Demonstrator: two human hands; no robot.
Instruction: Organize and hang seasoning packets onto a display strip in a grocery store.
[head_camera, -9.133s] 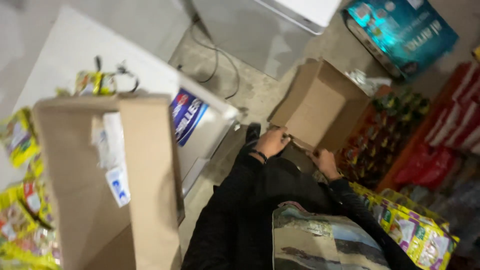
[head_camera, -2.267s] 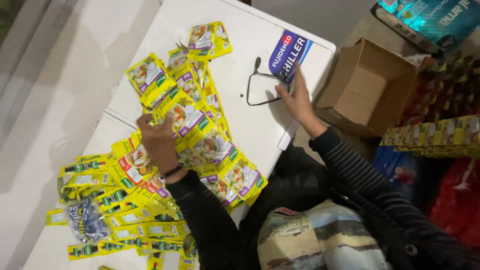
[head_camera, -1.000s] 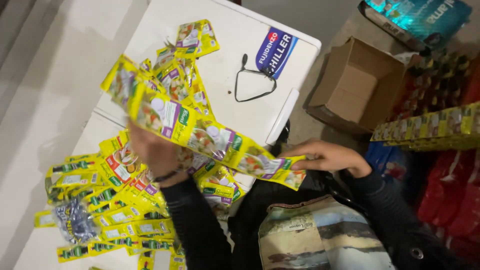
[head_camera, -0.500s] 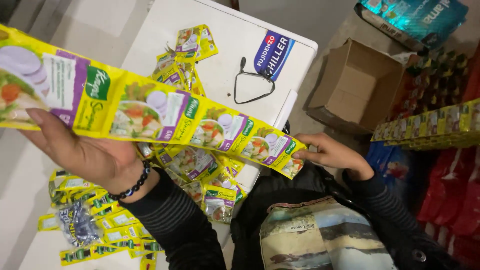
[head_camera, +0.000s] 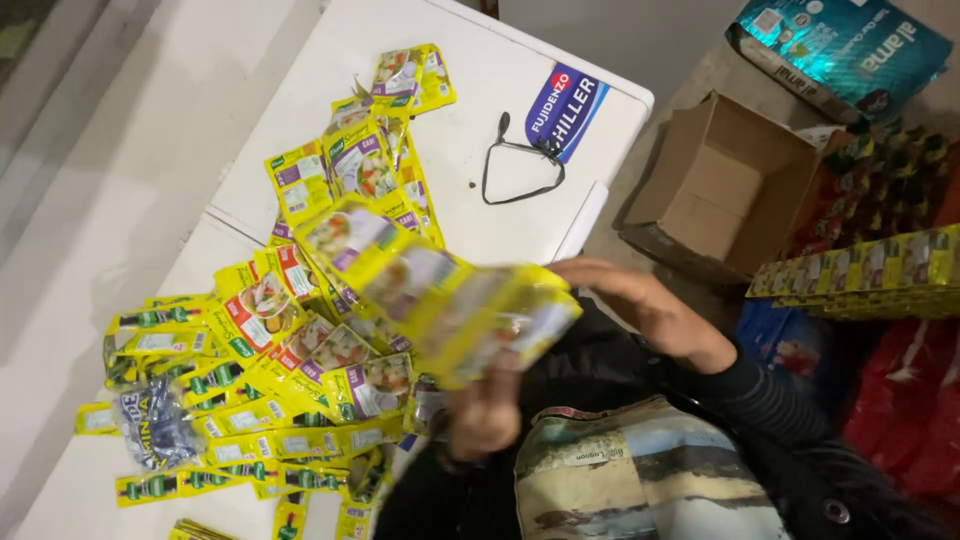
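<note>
Stretching from one hand to the other, a long yellow strip of sachets (head_camera: 440, 295) is held up above the near edge of the white table (head_camera: 470, 90). The strip is blurred, so its small pictures cannot be made out well. Its lower end is gripped by the left hand (head_camera: 485, 415), which is closed around it just below the strip. The right hand (head_camera: 640, 300) is seen at the strip's right end, beside the table's right edge. Its fingers are spread and bent over the end, but it cannot be told if the strip is really pinched there.

More yellow sachets (head_camera: 330, 190) are spread in a line up the middle of the table, toward the far edge. A pile of yellow and green sachets (head_camera: 210, 400) is heaped near the left corner closest to the person. A see-through packet (head_camera: 150, 425) is laid on that pile. A black cord (head_camera: 520, 175) is looped near the far right corner, next to a blue sticker (head_camera: 565, 110).

An open cardboard box (head_camera: 725, 185) is set on the floor to the right of the table. Beside it, rows of yellow packets (head_camera: 860, 265) and red bags (head_camera: 905, 410) are stacked. A teal pack (head_camera: 840, 50) is placed beyond the box. Dark sleeves (head_camera: 770, 395) are worn on the arms.
</note>
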